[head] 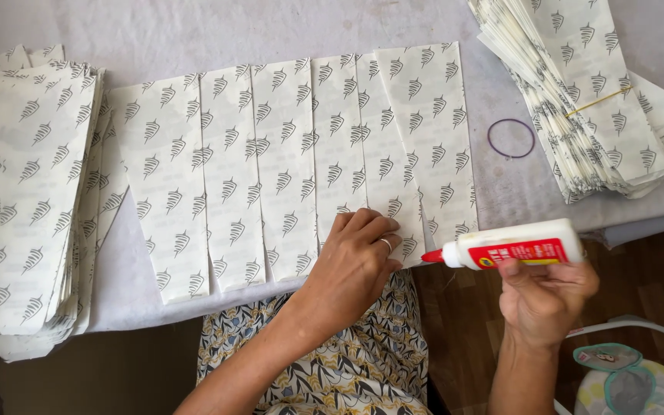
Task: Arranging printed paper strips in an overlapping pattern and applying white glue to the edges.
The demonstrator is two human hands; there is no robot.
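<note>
A row of 7 flat paper bags [301, 161], white with a repeated dark leaf print, lies fanned across the middle of the frame on the pale cloth-covered surface [194, 23]. Each bag overlaps its neighbour so that only a narrow strip along one long edge stays bare, which looks like a way to expose every edge in one line.

The left hand [355, 265] lies flat, fingers spread and pressing down on the lower ends of the bags right of centre; it grips nothing, and seems placed to keep the fan from sliding. A ring shows on one finger.

The right hand [543, 296], at the lower right of the frame, is closed around a white glue bottle [512, 244] with a red label, held sideways. Its red nozzle points left and sits just beside the lower edge of the rightmost bag, near the left hand's fingertips.

A tall stack of the same bags [28, 200] fills the left of the frame. Another bundle [585, 100], bound by a yellow rubber band, lies at the upper right. A loose purple rubber band [511, 138] rests between that bundle and the fanned row, likely slipped off a bundle
</note>
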